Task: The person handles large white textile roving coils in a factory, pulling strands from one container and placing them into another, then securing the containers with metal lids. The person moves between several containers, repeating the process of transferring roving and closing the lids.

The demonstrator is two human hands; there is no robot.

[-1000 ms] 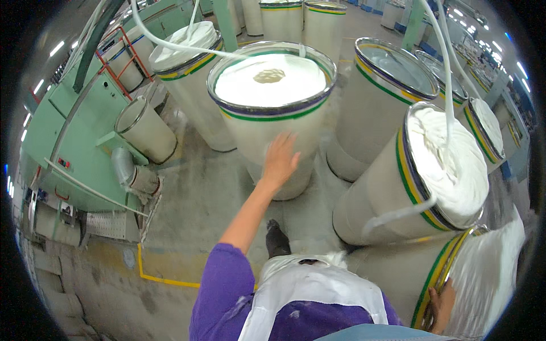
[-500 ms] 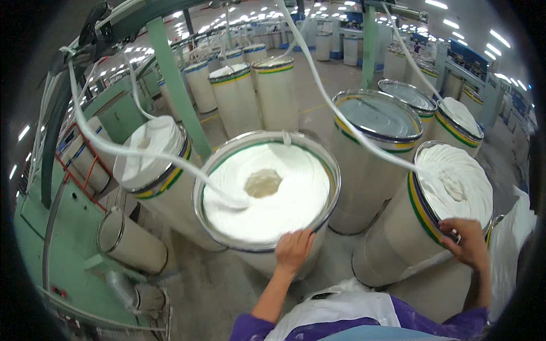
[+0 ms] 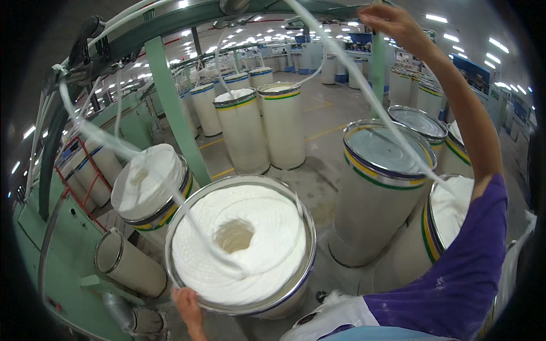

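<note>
A tall cream can (image 3: 311, 250) with a metal rim stands right in front of me, filled with coiled white fibre sliver (image 3: 273, 219) around a central hole. My left hand (image 3: 187, 306) has its fingers curled over the near left rim of this can. A loose strand of sliver (image 3: 196, 224) drops from the overhead frame onto the coil. My right hand (image 3: 389, 21) is raised high at the upper right, fingers stretched toward the end of the green overhead beam (image 3: 187, 25); I see nothing in it. Another sliver strand (image 3: 372, 102) slants down to a filled can (image 3: 452, 207) partly hidden behind my right arm.
A lidded-looking can with a grey top (image 3: 389, 149) stands right of centre. At left are an overfilled can (image 3: 149, 181), a smaller tilted-looking can (image 3: 128, 261) and a green machine (image 3: 62, 244). Green posts (image 3: 170, 102) and more cans (image 3: 242, 133) stand beyond.
My right hand has left the right-hand can's rim and risen to the overhead beam. My left hand has shifted left along the front can's rim. The view has moved, and the strands have swung.
</note>
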